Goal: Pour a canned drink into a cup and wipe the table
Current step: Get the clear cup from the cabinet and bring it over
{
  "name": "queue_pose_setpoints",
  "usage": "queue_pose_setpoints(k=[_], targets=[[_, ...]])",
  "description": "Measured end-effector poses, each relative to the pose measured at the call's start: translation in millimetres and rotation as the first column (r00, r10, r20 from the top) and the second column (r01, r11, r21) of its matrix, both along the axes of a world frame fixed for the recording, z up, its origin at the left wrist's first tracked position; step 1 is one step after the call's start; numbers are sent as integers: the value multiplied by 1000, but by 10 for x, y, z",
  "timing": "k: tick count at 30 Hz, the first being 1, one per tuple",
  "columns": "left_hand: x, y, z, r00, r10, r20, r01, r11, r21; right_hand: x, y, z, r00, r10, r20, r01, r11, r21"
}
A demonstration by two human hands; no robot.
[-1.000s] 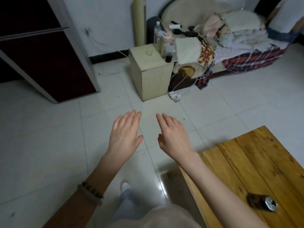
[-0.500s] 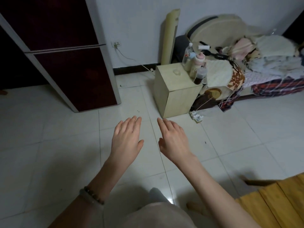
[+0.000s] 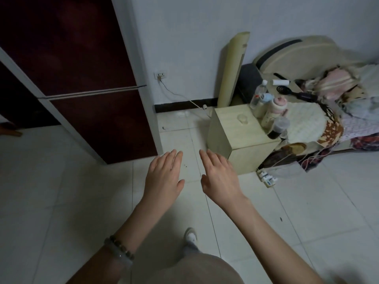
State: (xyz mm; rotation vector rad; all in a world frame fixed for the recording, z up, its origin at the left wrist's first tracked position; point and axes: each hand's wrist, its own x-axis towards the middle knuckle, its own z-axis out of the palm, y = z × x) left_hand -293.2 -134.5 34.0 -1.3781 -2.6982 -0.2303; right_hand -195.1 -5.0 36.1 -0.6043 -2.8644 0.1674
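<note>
Both hands, left hand (image 3: 164, 177) and right hand (image 3: 220, 177), are hovering open and empty over the tiled floor (image 3: 61, 191); with no can or cup showing, pouring risks stalling.

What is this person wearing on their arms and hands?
Both forearms are bare, with no sleeves or gloves. The left hand has two bracelets at its wrist: a dark brown beaded bracelet and a pale translucent bangle. The right hand wears nothing.

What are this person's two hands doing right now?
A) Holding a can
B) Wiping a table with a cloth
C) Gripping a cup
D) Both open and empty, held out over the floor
D: the left hand and right hand are spread flat, holding nothing, above the tiled floor.
</note>
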Motion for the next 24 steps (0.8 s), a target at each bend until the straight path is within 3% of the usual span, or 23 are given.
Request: queue_pose_setpoints(k=[12, 19, 24], targets=[[-1486, 1111, -34, 996, -84, 6, 84, 996, 21, -1386, 1026, 39, 998, -68, -2, 68, 998, 18], [-2585, 1925, -123, 968, -248, 23, 248, 969, -4, -2258, 1703, -78, 970, -241, -19, 242, 970, 30], [-3288, 2583, -61, 900, -434, 34, 435, 900, -35, -2851, 2137, -74, 912, -410, -38, 410, 912, 5]])
